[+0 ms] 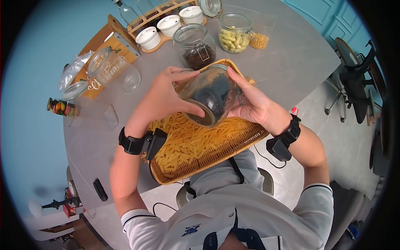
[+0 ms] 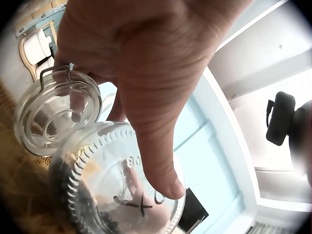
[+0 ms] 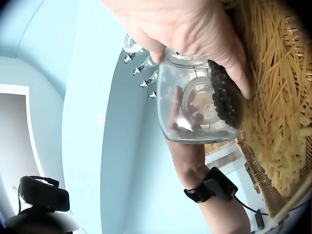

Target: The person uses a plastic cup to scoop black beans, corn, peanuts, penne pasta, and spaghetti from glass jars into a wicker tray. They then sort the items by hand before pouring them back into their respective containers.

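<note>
Both hands hold a clip-top glass jar (image 1: 213, 93), tipped on its side above a wicker basket (image 1: 221, 161) of dry pasta (image 1: 181, 152). Small, round, black pieces (image 3: 225, 95) lie along the jar's lower side. My left hand (image 1: 163, 95) grips the base end, its thumb pressed on the embossed glass bottom. At the mouth end, my right hand (image 1: 257, 103) grips the jar with thumb and fingers spread around it. The glass lid (image 2: 56, 114) hangs open on its wire in the left wrist view.
Beyond the basket stand a jar of dark pieces (image 1: 199, 56), a jar of green-yellow pieces (image 1: 234, 40) and a cup of yellow kernels (image 1: 259, 41). White lidded pots (image 1: 168, 26) line a wooden stand. Left are an empty open jar (image 1: 131, 79) and a wooden crate (image 1: 112, 52).
</note>
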{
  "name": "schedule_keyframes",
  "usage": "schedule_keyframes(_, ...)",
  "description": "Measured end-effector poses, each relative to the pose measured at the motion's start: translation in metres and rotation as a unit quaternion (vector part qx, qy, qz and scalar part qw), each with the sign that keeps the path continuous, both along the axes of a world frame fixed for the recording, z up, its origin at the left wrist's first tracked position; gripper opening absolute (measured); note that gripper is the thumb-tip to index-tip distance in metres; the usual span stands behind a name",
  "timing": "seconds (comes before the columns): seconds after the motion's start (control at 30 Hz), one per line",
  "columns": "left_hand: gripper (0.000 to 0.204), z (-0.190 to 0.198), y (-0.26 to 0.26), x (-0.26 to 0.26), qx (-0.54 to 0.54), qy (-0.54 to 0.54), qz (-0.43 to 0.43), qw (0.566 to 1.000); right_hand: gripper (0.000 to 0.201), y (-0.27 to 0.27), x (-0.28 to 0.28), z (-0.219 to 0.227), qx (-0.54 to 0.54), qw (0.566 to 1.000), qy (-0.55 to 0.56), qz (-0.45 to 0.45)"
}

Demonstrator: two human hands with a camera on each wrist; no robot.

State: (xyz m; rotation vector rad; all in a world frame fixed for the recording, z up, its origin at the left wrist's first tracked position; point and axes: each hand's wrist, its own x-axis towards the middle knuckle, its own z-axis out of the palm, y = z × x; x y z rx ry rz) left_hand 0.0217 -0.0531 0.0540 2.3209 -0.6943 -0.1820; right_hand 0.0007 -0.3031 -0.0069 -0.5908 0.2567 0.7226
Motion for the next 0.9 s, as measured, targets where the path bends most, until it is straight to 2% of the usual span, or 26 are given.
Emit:
schedule_keyframes(0.2, 0.092, 0.006, 0.001, 0.010, -0.002, 0.011, -0.003, 1.000, 0.075, 0.000, 0.004, -0.007, 0.011, 1.000, -0.007, -0.004)
schedule_keyframes(0.6, 0.087, 0.034, 0.002, 0.033, 0.029, 0.085, -0.012, 0.996, 0.081, 0.011, -0.007, 0.007, 0.032, 0.999, 0.014, -0.025)
schedule_keyframes(0.7, 0.086, 0.035, 0.004, 0.043, 0.028, 0.102, -0.027, 0.994, 0.072, 0.013, -0.006, 0.008, 0.062, 0.997, 0.048, -0.019)
schedule_keyframes(0.8, 0.084, 0.035, 0.004, 0.050, 0.017, 0.099, -0.039, 0.994, 0.072, 0.013, -0.004, 0.006, 0.096, 0.995, 0.024, -0.011)
schedule_keyframes(0.9, 0.082, 0.043, 0.003, 0.048, 0.021, 0.098, -0.043, 0.994, 0.078, 0.016, -0.007, 0.012, 0.077, 0.996, 0.027, -0.032)
